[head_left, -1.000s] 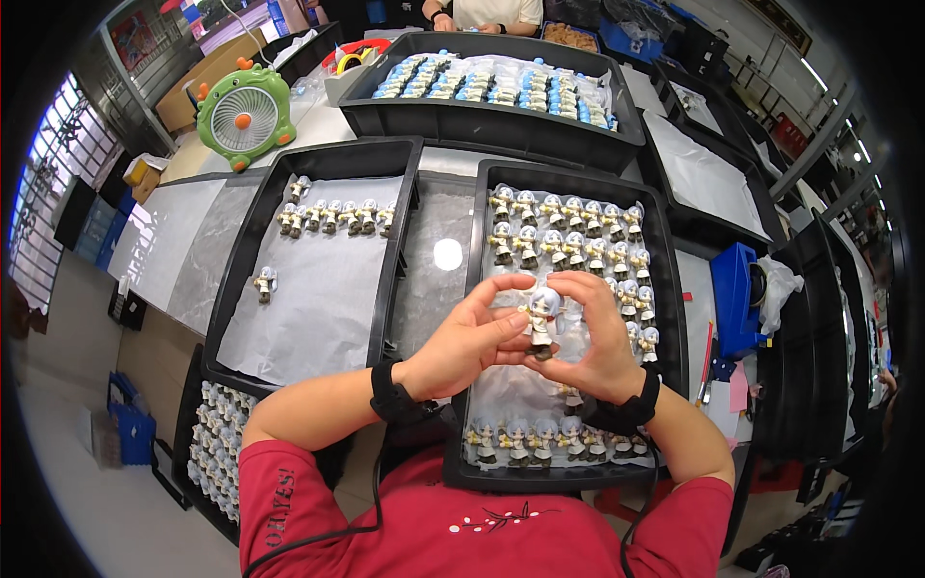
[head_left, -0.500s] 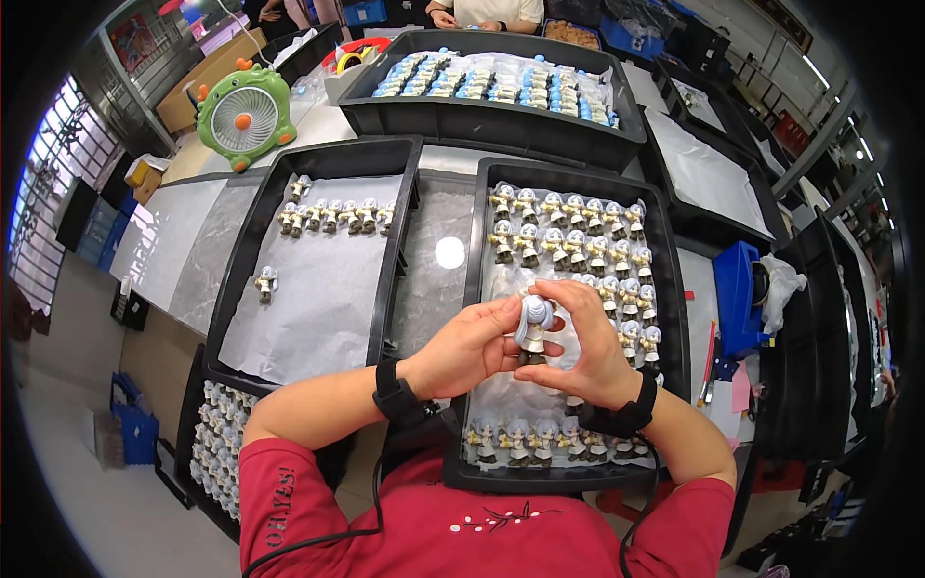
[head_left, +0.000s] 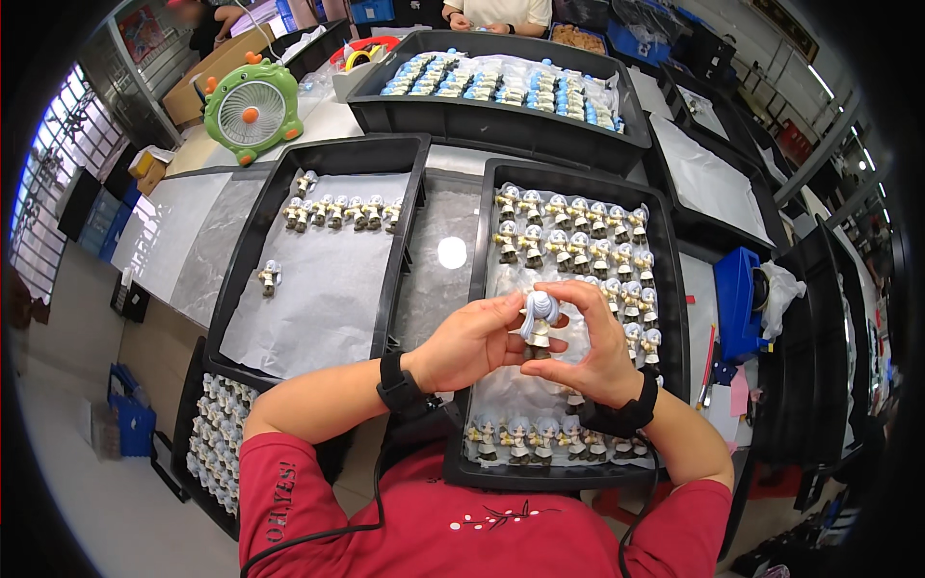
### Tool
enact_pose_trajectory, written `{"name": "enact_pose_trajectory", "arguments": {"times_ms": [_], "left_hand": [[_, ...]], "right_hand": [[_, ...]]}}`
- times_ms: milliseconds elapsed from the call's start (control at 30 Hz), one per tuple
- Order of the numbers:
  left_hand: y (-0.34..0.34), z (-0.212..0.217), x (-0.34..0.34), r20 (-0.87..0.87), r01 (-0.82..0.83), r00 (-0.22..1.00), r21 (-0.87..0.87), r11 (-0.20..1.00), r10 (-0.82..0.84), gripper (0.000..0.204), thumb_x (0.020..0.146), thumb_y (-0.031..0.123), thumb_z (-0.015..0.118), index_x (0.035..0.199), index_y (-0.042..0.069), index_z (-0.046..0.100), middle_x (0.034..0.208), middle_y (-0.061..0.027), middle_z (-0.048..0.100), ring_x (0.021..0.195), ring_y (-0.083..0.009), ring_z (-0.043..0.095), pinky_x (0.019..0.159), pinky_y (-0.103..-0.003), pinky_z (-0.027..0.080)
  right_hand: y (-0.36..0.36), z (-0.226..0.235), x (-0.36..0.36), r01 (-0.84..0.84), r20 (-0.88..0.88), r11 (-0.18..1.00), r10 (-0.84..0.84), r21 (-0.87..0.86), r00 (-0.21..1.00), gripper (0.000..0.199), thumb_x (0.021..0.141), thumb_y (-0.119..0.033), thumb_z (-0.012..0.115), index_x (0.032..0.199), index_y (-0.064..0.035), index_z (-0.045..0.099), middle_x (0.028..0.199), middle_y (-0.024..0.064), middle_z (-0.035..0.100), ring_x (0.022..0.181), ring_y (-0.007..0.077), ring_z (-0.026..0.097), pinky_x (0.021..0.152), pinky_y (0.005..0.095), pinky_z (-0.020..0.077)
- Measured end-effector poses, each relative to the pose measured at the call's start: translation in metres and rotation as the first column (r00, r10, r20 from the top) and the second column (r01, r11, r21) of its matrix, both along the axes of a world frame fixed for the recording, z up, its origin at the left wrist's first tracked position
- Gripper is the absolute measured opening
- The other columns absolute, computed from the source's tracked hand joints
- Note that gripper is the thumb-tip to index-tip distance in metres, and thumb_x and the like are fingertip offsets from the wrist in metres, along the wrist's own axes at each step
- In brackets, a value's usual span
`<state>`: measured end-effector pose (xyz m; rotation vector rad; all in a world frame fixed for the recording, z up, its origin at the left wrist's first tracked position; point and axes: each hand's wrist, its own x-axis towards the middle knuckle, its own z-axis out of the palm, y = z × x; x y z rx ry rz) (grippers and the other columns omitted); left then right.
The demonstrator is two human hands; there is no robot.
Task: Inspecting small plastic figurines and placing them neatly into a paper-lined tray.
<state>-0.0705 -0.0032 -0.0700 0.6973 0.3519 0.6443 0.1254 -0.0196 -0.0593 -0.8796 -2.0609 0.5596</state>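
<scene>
A small figurine (head_left: 540, 323) with pale blue-grey hair, a white outfit and dark feet is held upright between both hands. My left hand (head_left: 472, 339) pinches its left side near the head, fingers behind it. My right hand (head_left: 595, 349) curves round the other side, with the thumb low by its feet and a fingertip near its head. Both hands are over the right black tray (head_left: 489, 222), lined with white sheeting, where similar figurines (head_left: 576, 231) stand in rows. To the left, another black tray (head_left: 421, 193) holds a short row of figurines (head_left: 347, 212) and a lone one (head_left: 270, 277).
Beyond lies a deep black bin (head_left: 501, 120) of blue-topped figurines. A green fan (head_left: 252, 111) stands far left. A lower tray (head_left: 220, 433) with many figurines sits at my left. At right are a blue container (head_left: 740, 299) and tools. A co-worker's hands (head_left: 482, 24) show at the back.
The figurine has turned slightly between my fingers, showing more of its hair. My hands stay in nearly the same place. The whole view has shifted a little.
</scene>
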Motion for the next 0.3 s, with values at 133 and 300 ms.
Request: {"name": "enact_pose_trajectory", "arguments": {"times_ms": [133,300], "left_hand": [[-0.0006,-0.0012,0.0,0.0,0.013,1.0,0.013,1.0,-0.013,0.046,0.099,0.033,0.033,0.133,0.002,0.036,0.129,-0.0161,0.047,0.114,-0.0312,0.052,0.085,-0.038,0.049],[-0.0006,-0.0037,0.001,0.008,0.025,1.0,0.009,1.0,-0.025,0.044,0.099,0.03,0.034,0.134,0.002,0.035,0.131,-0.0163,0.046,0.115,-0.0313,0.051,0.084,-0.038,0.049]], "right_hand": [[-0.0014,0.0012,0.0011,0.004,0.019,1.0,-0.004,-0.014,1.0,0.078,0.057,-0.021,0.086,0.122,-0.007,0.045,0.12,0.0091,0.052,0.112,0.0266,0.049,0.094,0.0367,0.0404],[-0.0022,0.0011,0.0028,0.007,0.015,0.997,-0.006,-0.075,1.0,0.079,0.058,-0.022,0.086,0.123,-0.0072,0.044,0.122,0.0088,0.051,0.112,0.0258,0.049,0.094,0.0368,0.0402]]}}
